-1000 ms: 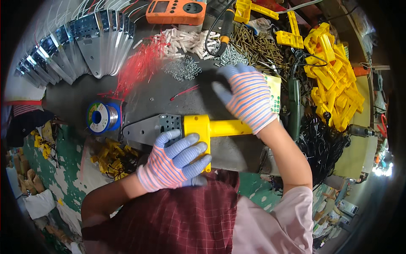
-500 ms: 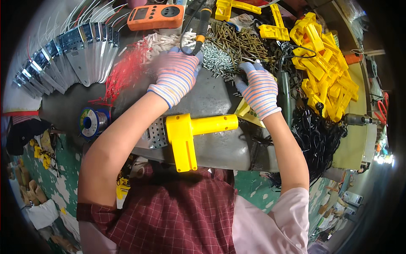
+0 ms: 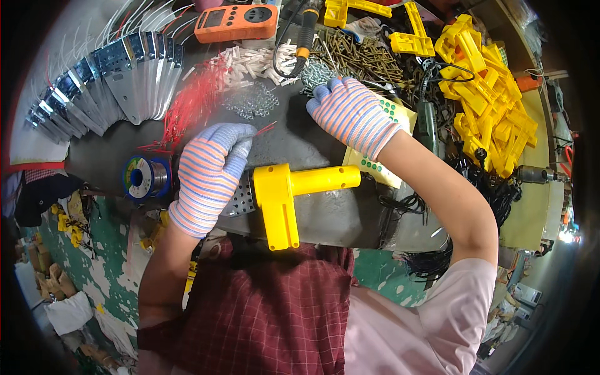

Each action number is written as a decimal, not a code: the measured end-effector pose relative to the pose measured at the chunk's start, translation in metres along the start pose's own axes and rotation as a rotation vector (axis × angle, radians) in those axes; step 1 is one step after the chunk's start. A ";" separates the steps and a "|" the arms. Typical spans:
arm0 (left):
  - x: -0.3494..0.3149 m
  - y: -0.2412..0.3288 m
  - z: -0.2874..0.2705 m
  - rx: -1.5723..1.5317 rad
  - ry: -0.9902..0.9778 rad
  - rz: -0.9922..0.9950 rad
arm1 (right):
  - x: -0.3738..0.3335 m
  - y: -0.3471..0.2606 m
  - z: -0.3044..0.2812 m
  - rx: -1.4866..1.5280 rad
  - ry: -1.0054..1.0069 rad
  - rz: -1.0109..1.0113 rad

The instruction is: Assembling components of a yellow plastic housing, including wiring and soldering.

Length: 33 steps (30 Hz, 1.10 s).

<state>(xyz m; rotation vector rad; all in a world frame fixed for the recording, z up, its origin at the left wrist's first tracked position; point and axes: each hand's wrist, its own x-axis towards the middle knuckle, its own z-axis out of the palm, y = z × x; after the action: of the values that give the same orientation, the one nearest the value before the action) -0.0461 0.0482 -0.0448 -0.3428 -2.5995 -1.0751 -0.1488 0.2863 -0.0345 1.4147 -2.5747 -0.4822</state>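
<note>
My left hand [image 3: 215,165], in a striped knit glove, is closed, and a thin red wire [image 3: 266,128] sticks out from its fingertips. Just beside it lies a yellow plastic handle housing [image 3: 275,200], fitted over a perforated metal plate [image 3: 239,199]. My right hand [image 3: 353,115], gloved alike, has its bent fingers drawn together at the near edge of a heap of small silver screws [image 3: 317,75]; whatever is between those fingertips is hidden. Under the right wrist is a pale yellow sheet with green dots [image 3: 375,169]. Small clear or silvery rings or nuts [image 3: 252,100] lie between the hands, farther back.
Red wires [image 3: 194,109], white sleeves [image 3: 250,65] and brass-coloured screws [image 3: 362,56] lie behind. Metal plates [image 3: 125,81] and a solder spool [image 3: 140,177] are left. An orange meter [image 3: 236,24] and hanging tool [image 3: 306,34] stand behind; yellow housings [image 3: 490,100] and black cords [image 3: 494,197] are right.
My left hand has come back from the white sleeves toward the yellow housing and now holds a red wire. My right hand has shifted left to the silver screws, uncovering the dotted sheet.
</note>
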 end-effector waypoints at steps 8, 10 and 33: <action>-0.028 0.001 0.000 -0.339 0.028 -0.297 | -0.010 0.004 0.012 1.267 0.259 0.689; -0.031 -0.002 0.001 -0.378 0.046 -0.309 | -0.003 0.007 0.009 1.305 0.238 0.704; -0.110 0.039 -0.011 -0.447 -0.064 -0.029 | -0.086 -0.085 -0.092 1.894 -0.281 0.640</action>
<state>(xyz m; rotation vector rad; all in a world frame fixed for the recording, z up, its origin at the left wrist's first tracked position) 0.0703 0.0560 -0.0525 -0.4440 -2.4008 -1.6803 -0.0085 0.2981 0.0218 0.2880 -3.1014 2.4200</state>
